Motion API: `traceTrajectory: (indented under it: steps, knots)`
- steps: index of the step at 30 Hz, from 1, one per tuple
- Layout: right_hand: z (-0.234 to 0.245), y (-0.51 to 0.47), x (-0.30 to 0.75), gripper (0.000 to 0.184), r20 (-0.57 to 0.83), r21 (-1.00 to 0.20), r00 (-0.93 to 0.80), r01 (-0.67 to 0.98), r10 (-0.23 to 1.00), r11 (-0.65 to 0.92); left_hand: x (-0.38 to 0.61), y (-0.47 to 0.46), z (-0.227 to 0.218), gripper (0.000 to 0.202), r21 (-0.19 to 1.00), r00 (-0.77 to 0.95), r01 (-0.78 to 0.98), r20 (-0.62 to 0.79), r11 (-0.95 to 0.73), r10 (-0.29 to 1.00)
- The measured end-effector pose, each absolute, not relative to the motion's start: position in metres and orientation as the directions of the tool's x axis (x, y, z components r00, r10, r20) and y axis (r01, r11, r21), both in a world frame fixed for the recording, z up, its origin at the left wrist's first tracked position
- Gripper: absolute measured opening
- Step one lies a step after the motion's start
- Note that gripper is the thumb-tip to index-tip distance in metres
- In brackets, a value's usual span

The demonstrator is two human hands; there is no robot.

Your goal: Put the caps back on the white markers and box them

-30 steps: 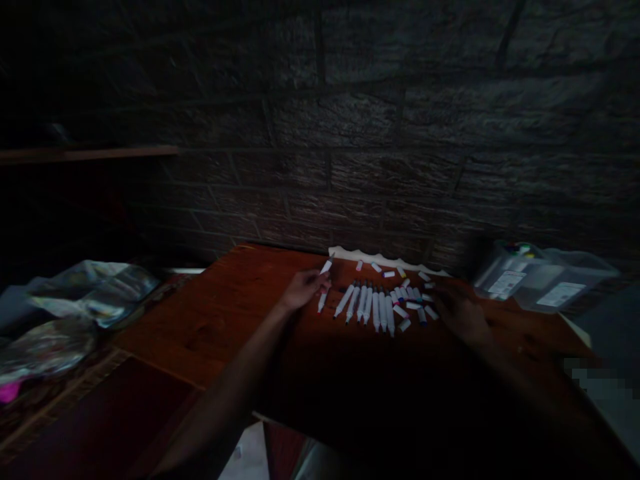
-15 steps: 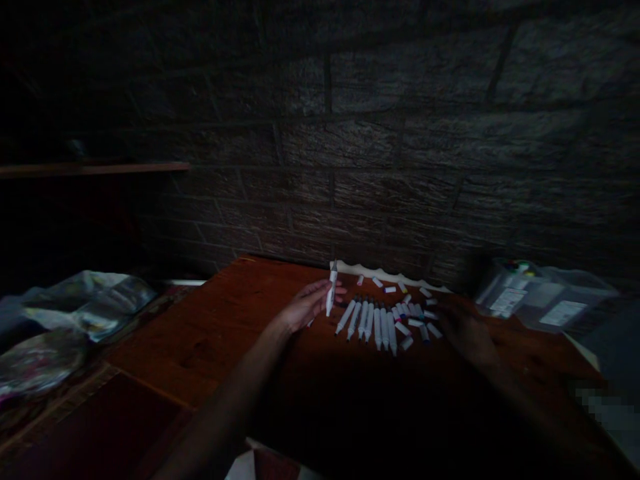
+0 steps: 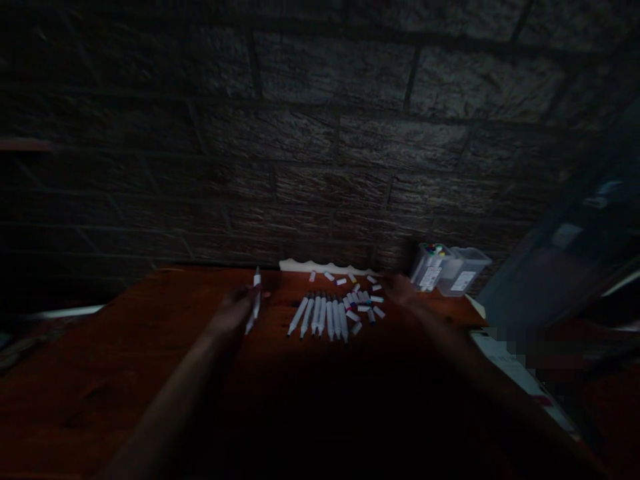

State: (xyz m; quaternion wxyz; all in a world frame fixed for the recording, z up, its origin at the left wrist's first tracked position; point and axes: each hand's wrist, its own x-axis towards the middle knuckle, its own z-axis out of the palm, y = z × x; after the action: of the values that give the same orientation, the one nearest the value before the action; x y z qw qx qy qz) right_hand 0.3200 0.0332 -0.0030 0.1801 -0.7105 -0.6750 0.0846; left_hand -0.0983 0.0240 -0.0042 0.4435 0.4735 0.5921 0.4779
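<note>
Left hand grips one white marker beside a laid-out row.

The left hand (image 3: 231, 312) is closed around a white marker (image 3: 256, 300). Its fingers wrap the lower half, so the pen stands nearly upright, one end above the knuckles and the other just over the table (image 3: 150, 347). Just to the right of that grip, a row of markers (image 3: 323, 317) lies side by side on the wood, apart from the held pen. Past the row, loose caps (image 3: 361, 298) are scattered, and the right hand (image 3: 403, 291) sits at their far edge. It is too dark to tell whether its fingers are open or hold anything. Farther right, two clear boxes (image 3: 447, 270) stand against the brick wall (image 3: 320, 133).
</note>
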Motion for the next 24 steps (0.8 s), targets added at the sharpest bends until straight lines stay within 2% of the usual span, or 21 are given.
traceTrajectory:
  steps: [3,9,13,16,20,22,24]
  knots:
    - [0.006,0.046,0.307,0.032,0.093,-0.340,0.057,0.940,0.994,-0.022,-0.092,0.024,-0.010,0.059,0.987,-0.065,0.097,-0.119,0.125,0.991]
    - [0.012,0.070,0.272,0.030,0.047,-0.313,0.046,0.949,0.998,-0.029,-0.061,0.014,-0.008,0.069,0.995,0.163,0.089,-0.062,0.048,0.985]
    - [0.009,0.078,0.257,0.023,0.021,-0.365,0.044,0.930,0.999,-0.033,-0.054,0.014,-0.009,0.068,0.994,0.178,0.111,-0.007,-0.014,0.984]
    - [0.012,0.068,0.254,0.020,0.048,-0.467,0.019,0.884,0.999,0.006,-0.053,0.011,-0.007,0.064,0.995,0.212,0.065,0.062,-0.077,0.975]
    - [0.023,0.027,0.261,0.030,0.148,-0.645,-0.051,0.752,0.988,0.135,-0.041,0.002,0.002,0.064,0.997,0.380,-0.031,0.073,-0.067,0.922]
    - [0.027,0.000,0.266,0.035,0.236,-0.767,-0.091,0.594,0.968,0.243,-0.028,0.000,0.008,0.060,0.994,0.473,0.021,0.086,-0.108,0.877]
    - [0.028,-0.023,0.269,0.037,0.315,-0.884,-0.097,0.333,0.944,0.330,-0.012,0.000,0.014,0.048,0.954,0.550,0.130,0.157,-0.270,0.820]
